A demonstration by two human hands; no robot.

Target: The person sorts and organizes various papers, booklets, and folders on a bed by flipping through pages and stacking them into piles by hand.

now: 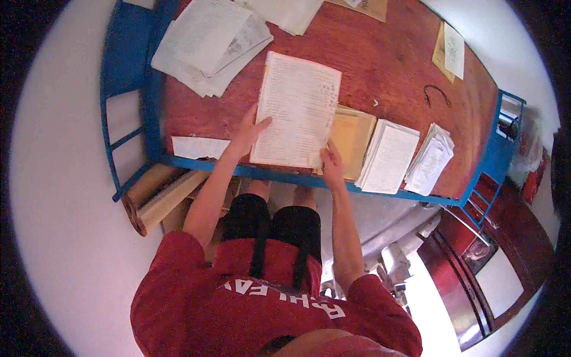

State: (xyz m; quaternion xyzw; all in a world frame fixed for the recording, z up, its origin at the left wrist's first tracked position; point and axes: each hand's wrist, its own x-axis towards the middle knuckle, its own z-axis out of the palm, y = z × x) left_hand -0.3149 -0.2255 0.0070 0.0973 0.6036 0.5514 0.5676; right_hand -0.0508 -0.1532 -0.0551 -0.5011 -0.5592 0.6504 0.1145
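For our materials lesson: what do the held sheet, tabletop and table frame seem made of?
Sheet: likely matte paper, thin, printed, without glare. Tabletop: perhaps varnished wood, given reddish streaks. Frame: probably painted metal, evenly blue with slim bars.

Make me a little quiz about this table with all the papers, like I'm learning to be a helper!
1. True or false: the page is held by just one hand.
2. Which is nearer the dark cord?
A) left hand
B) right hand
C) both just as near
3. Fill the gap: the frame around the table is coloured ____.

Key: 1. False, both hands hold it. 2. B. 3. Blue.
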